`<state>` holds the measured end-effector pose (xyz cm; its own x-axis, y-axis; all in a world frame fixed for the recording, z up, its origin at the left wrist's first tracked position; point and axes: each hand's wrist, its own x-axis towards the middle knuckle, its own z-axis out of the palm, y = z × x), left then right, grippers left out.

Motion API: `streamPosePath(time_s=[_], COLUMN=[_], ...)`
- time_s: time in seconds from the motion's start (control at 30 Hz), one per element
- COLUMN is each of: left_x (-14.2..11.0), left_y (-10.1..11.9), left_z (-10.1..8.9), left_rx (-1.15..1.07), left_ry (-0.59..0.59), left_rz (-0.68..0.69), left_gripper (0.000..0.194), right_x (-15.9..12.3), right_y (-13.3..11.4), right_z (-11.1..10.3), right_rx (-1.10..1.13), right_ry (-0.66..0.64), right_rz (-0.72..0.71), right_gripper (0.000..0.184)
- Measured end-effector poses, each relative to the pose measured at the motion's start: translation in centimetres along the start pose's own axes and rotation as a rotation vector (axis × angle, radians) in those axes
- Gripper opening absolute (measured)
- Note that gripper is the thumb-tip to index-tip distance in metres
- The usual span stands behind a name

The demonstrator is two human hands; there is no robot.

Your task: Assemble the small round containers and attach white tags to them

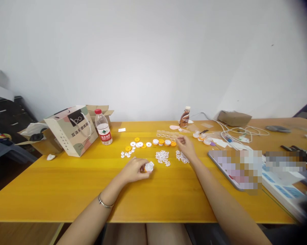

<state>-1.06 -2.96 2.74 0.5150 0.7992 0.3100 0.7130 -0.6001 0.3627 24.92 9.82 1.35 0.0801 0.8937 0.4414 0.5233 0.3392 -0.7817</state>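
Note:
My left hand (136, 170) is closed around a small round part (149, 166) with a clear and white top and an orange edge, held low over the table. Over to the right, my right hand (186, 146) pinches at the right end of a row of clear plastic rings (163, 133); whether a ring is lifted cannot be made out. Between the hands lie white openwork pieces (162, 156) and a second pile of them (181, 157). Behind these stands a row of white and orange round parts (161, 142). White discs (148, 144), orange discs (128, 148) and small white knobs (123, 156) lie left of it.
At the left are a paper bag (77, 132), a cardboard box (47, 141) and a water bottle (103, 131). A brown drink bottle (184, 118) stands at the back. On the right lie a tablet-like device (235, 170), white cables (235, 127) and a brown package (233, 118).

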Motion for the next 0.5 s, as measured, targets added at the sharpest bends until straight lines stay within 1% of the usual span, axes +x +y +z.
streamPosePath(time_s=[0.03,0.13,0.17,0.2,0.3,0.4,0.5], left_x=[0.0,0.1,0.1,0.1,0.1,0.2,0.4], left_y=[0.0,0.0,0.0,0.0,0.1,0.4,0.5], left_z=[0.0,0.0,0.0,0.0,0.0,0.1,0.2], left_rx=[0.001,0.005,0.008,0.011,0.017,-0.014,-0.115], left_ry=[0.0,-0.009,-0.014,-0.02,-0.024,-0.016,-0.029], left_rz=[-0.005,-0.01,-0.009,-0.008,-0.002,0.016,0.026], left_gripper=[0.012,0.014,0.014,0.014,0.015,0.014,0.012], right_x=[-0.9,-4.0,-5.1,-5.9,-7.4,-7.4,-7.0], right_y=[-1.1,-4.6,-5.6,-6.5,-7.9,-8.0,-7.7], right_z=[0.5,1.9,2.3,2.6,3.3,3.3,3.2], right_rx=[0.048,0.094,0.081,0.061,-0.036,-0.084,-0.06], right_ry=[-0.102,-0.573,-0.682,-0.744,-0.795,-0.811,-0.813], right_rz=[-0.071,-0.282,-0.324,-0.363,-0.459,-0.511,-0.532], right_gripper=[0.026,0.027,0.027,0.028,0.031,0.03,0.028])
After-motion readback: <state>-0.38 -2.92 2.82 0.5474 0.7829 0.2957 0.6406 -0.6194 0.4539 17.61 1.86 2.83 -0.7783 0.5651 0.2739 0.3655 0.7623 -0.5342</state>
